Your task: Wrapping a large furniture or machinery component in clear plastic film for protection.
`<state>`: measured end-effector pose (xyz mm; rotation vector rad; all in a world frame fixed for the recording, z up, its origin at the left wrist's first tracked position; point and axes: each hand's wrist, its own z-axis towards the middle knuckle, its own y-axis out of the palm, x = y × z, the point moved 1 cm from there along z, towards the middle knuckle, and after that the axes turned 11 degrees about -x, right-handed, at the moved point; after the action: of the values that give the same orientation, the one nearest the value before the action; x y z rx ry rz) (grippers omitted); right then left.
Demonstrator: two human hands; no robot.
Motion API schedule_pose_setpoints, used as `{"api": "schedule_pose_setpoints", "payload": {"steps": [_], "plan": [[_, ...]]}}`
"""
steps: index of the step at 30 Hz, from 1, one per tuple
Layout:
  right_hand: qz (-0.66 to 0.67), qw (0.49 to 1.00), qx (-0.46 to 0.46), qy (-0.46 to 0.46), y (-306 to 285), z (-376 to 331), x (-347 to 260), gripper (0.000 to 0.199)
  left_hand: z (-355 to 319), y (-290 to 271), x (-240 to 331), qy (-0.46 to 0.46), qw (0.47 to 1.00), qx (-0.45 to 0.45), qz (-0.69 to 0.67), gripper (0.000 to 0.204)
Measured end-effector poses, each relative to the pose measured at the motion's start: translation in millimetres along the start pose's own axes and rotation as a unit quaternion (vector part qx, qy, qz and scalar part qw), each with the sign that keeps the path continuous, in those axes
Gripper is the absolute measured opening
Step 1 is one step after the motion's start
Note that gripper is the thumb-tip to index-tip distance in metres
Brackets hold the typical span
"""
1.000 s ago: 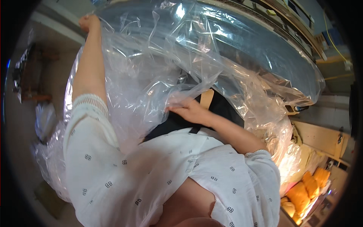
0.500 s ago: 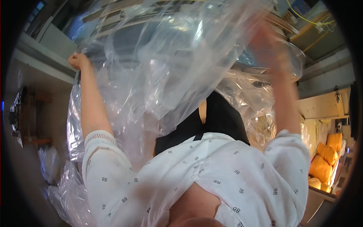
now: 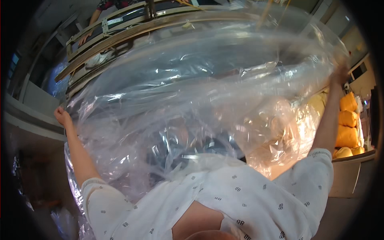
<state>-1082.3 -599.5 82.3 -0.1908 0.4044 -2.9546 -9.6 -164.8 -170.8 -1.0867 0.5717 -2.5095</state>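
Observation:
A wide sheet of clear plastic film (image 3: 188,92) stretches between my two outspread arms and hangs down in wrinkles in front of me. My left hand (image 3: 62,116), at the far left, is closed on one edge of it. At the right, my right hand (image 3: 339,72) is raised to the film's other side; it is blurred, but the fingers seem wrapped round the edge. Through the film, the surface beneath shows only dimly.
Beyond the film lies a wooden slatted frame (image 3: 132,34). Another person's hand (image 3: 84,39) rests on its far left end. Several orange bundles (image 3: 347,124) are piled at the right. More clear plastic (image 3: 64,222) lies low on the left.
My right hand has swung outward to the right, spreading the bunched film wide. My left hand has moved left and nearer, still gripping its edge. The wooden frame and another person have come into view.

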Motion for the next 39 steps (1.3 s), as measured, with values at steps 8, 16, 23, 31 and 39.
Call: {"api": "schedule_pose_setpoints", "payload": {"steps": [8,16,23,31,39], "plan": [[-0.165,0.973,-0.124,-0.099,-33,105,-122,0.035,-1,6,-22,0.05,0.991,-0.1,0.075,0.026],[0.041,0.882,-0.397,-0.252,69,-147,-227,0.055,-10,-62,-43,0.038,0.96,-0.107,0.256,0.025],[0.263,0.87,-0.408,-0.092,96,-124,-288,0.047,-34,-53,9,-0.048,0.941,-0.129,0.309,0.031],[0.578,0.595,-0.549,0.105,163,-115,-298,0.022,-16,-69,-32,-0.03,0.948,-0.108,0.297,0.038],[0.428,0.743,-0.513,-0.039,197,-116,-364,0.022,-10,-171,-42,-0.249,0.904,-0.083,-0.337,0.026]]}}
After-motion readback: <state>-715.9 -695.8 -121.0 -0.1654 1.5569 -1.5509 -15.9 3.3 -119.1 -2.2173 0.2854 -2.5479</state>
